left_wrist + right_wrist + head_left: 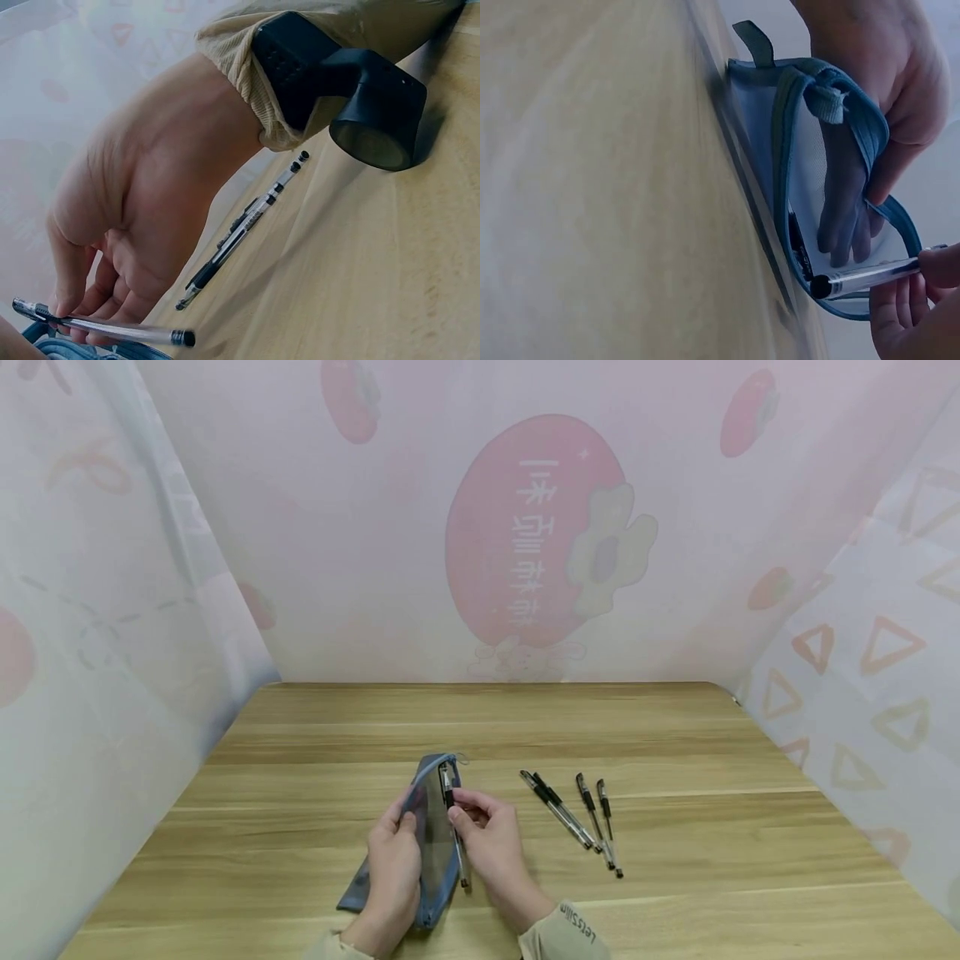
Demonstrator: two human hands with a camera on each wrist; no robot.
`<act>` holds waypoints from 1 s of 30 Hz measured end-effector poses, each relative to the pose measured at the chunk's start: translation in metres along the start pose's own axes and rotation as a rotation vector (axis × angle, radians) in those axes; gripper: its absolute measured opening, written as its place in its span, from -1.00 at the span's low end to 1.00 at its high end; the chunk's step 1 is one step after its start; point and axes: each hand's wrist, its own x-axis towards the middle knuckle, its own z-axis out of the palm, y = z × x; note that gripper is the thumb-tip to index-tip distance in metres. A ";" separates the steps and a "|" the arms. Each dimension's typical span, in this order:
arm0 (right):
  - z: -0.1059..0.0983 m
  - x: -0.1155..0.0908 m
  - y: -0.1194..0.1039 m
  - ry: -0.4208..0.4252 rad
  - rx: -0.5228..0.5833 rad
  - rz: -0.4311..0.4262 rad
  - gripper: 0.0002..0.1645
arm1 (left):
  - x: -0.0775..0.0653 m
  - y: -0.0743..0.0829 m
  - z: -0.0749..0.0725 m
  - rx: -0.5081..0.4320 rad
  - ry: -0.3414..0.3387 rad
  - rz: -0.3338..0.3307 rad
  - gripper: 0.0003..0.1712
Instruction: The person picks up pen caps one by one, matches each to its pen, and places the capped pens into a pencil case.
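Note:
A blue-grey mesh zip pouch (357,887) stands with its mouth spread apart on the wooden table. My left hand (393,864) grips its left side, fingers behind the mesh and thumb at the zip edge. Between thumb and fingers my right hand (491,843) pinches a clear gel pen (459,856) with a black grip and cap, held along the pouch's opening. In the right wrist view, the black end of this pen (855,280) lies across the mouth. A dark pen-like object (799,244) shows inside the pouch, partly hidden by its rim.
Several similar gel pens (558,810) lie on the wooden table (712,827) right of my right hand, some touching at their lower ends. A pale curtain (360,568) with strawberry prints stands behind the table and along both sides.

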 end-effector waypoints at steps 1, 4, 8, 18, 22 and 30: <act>0.000 0.000 0.000 0.006 0.003 -0.001 -0.72 | 0.000 0.000 0.000 0.004 0.001 0.001 -0.49; 0.002 -0.001 0.002 0.022 0.016 0.015 -0.73 | -0.001 0.000 0.001 0.012 0.002 0.007 -0.50; 0.004 -0.002 0.004 0.027 0.050 0.051 -0.74 | -0.001 0.000 0.001 0.006 -0.001 0.005 -0.50; 0.008 -0.005 0.001 0.006 0.021 0.076 -0.73 | 0.000 0.001 0.000 -0.033 -0.007 -0.028 -0.50; 0.010 -0.004 0.000 0.020 -0.014 0.096 -0.73 | 0.000 0.002 -0.001 -0.051 -0.015 -0.025 -0.50; 0.018 -0.001 0.001 0.093 -0.115 0.108 -0.67 | 0.001 0.003 -0.001 -0.095 -0.022 0.004 -0.49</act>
